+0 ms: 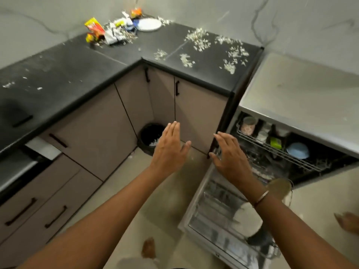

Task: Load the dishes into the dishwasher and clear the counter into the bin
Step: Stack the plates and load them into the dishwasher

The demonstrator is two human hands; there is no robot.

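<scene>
With the left hand (171,148) and right hand (231,158) empty, fingers straight, just beside the bin (144,137), cupping the scraps (198,38) off the counter (77,61) above it in handfuls seems best.

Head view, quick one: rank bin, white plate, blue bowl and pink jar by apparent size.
1. Bin, though the left hand hides part of it.
2. White plate and blue bowl: look alike; the plate sits farther off, so unranked.
3. Pink jar.
</scene>
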